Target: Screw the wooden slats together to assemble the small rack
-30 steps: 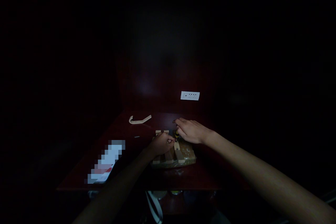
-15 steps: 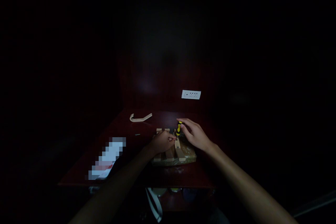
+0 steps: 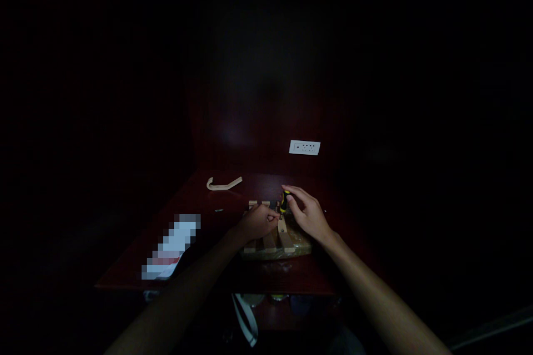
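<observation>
A short yellow and black screwdriver (image 3: pixel 285 202) stands nearly upright, gripped by the fingers of my right hand (image 3: pixel 311 215). Its tip points down at a pale wooden slat piece (image 3: pixel 286 241). My left hand (image 3: pixel 258 222) is closed in a pinch beside the tip; whatever lies between those fingers is too small to make out. A dark round spot shows on the slat just below the tip. Further wooden pieces lie side by side, partly under my left hand. All of them rest on a shiny, plastic-wrapped slab (image 3: pixel 302 251).
On the dark red table (image 3: pixel 208 277) lie a curved wooden hook piece (image 3: pixel 225 186), a tiny metal piece (image 3: pixel 219 210) and a blurred-out pale flat object (image 3: pixel 172 247). A white socket plate (image 3: pixel 305 147) is on the back wall. Below the front edge hangs a pale strap (image 3: pixel 245 321).
The whole view has shifted slightly. The screwdriver's handle looks turned in my right hand, with its yellow and black areas differently placed. My left hand keeps its pinch beside the tip.
</observation>
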### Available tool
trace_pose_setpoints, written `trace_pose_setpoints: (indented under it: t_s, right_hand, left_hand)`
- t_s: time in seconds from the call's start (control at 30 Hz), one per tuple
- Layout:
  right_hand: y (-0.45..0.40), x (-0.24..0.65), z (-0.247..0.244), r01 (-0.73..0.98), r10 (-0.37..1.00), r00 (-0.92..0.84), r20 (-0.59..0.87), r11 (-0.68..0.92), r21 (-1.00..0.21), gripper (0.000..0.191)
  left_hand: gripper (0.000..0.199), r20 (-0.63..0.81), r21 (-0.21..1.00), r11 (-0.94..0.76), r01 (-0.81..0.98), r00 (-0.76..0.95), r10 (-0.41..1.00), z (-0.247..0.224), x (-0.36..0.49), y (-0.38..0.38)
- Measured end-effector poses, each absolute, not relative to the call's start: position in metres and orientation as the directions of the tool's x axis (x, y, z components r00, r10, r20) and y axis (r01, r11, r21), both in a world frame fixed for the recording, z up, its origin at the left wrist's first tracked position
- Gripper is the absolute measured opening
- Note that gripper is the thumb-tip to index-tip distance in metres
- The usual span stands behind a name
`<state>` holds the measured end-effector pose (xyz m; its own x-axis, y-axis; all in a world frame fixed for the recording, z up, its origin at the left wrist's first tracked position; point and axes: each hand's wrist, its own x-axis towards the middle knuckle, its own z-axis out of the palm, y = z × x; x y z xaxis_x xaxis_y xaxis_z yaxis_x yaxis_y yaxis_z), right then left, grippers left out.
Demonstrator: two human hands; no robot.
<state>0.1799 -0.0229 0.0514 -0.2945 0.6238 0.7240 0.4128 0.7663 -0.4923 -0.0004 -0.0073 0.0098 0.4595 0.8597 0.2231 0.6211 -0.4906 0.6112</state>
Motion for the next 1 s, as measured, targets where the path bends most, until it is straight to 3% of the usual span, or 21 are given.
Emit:
trace_pose_setpoints:
  t_s: [0.2, 0.43, 0.8, 1.0]
  right_hand:
    - [-0.024, 0.178, 0.050, 0.449, 0.619, -0.225, 0.752, 0.751, -0.484, 0.021]
    - [-0.023, 0.185, 0.046, 0.425, 0.612, -0.220, 0.760, 0.761, -0.490, 0.026]
    - [-0.019, 0.186, 0.045, 0.410, 0.608, -0.212, 0.765, 0.766, -0.495, 0.016]
    - [-0.015, 0.187, 0.040, 0.353, 0.665, -0.219, 0.714, 0.736, -0.577, 0.018]
  left_hand:
    - [0.025, 0.244, 0.576, -0.541, 0.614, 0.502, 0.830, 0.007, -0.001, -0.004]
    - [0.025, 0.246, 0.577, -0.531, 0.620, 0.488, 0.838, 0.004, -0.001, -0.003]
    - [0.024, 0.222, 0.593, -0.500, 0.631, 0.469, 0.855, 0.008, 0.000, -0.006]
    - [0.025, 0.215, 0.595, -0.496, 0.633, 0.469, 0.856, 0.008, 0.000, -0.006]
